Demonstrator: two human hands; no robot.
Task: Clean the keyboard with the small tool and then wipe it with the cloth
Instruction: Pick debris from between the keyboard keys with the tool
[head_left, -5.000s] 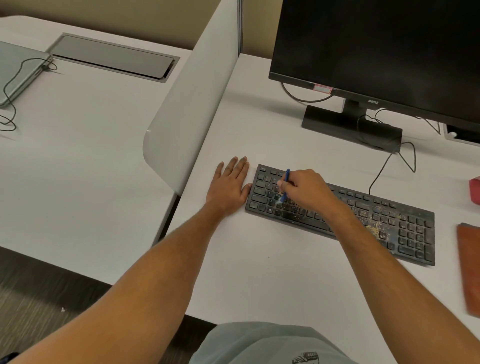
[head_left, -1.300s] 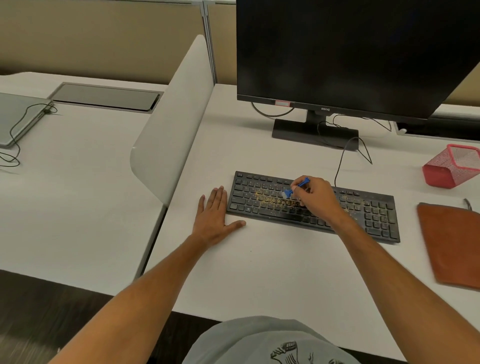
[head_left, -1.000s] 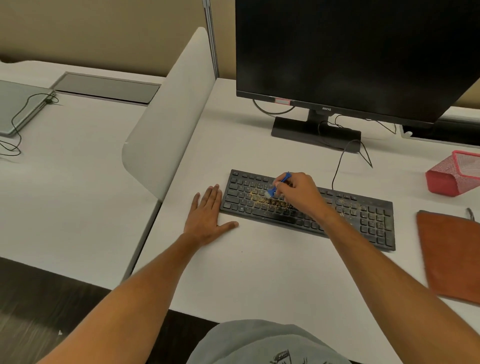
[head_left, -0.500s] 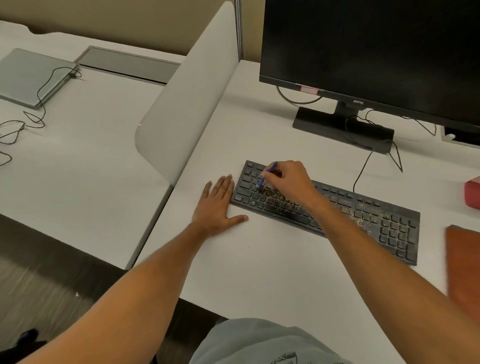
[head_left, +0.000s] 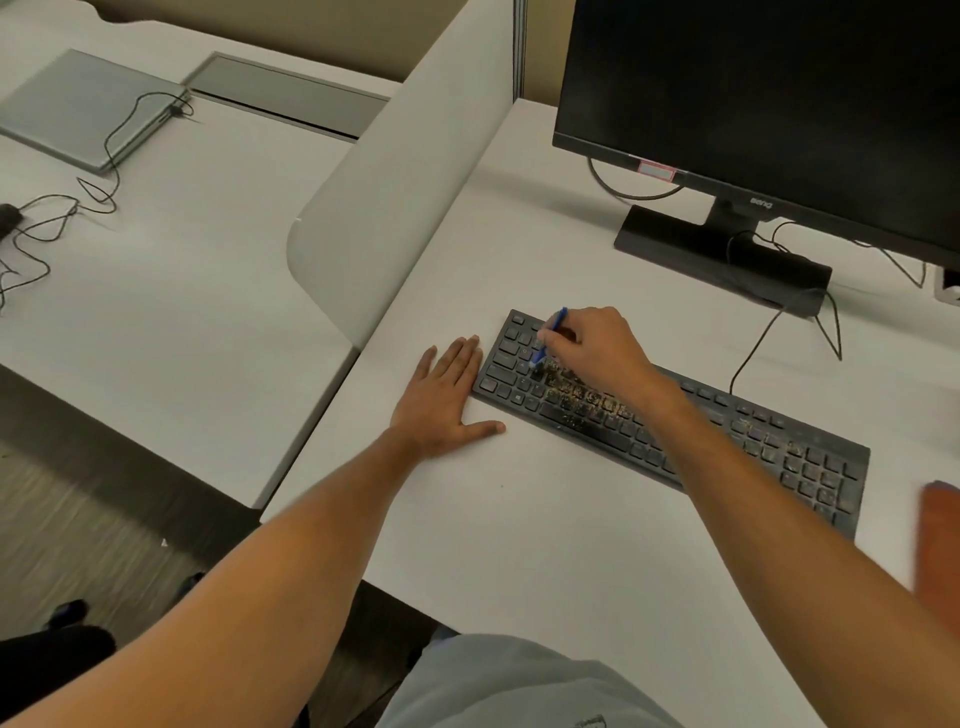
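Black keyboard (head_left: 727, 431) lies on the white table (head_left: 519, 545), in front of the monitor (head_left: 769, 104); crumbs cover its middle keys. Right hand (head_left: 597, 353), over the keyboard's left end, pinches a small blue tool (head_left: 551, 335), tip down on the keys. Left hand (head_left: 441, 400) rests flat on the table, just left of the keyboard, fingers straight, thumb spread.

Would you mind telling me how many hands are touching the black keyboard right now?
1: the right hand, holding the small blue tool, works over the keyboard; the left hand lies flat beside it.
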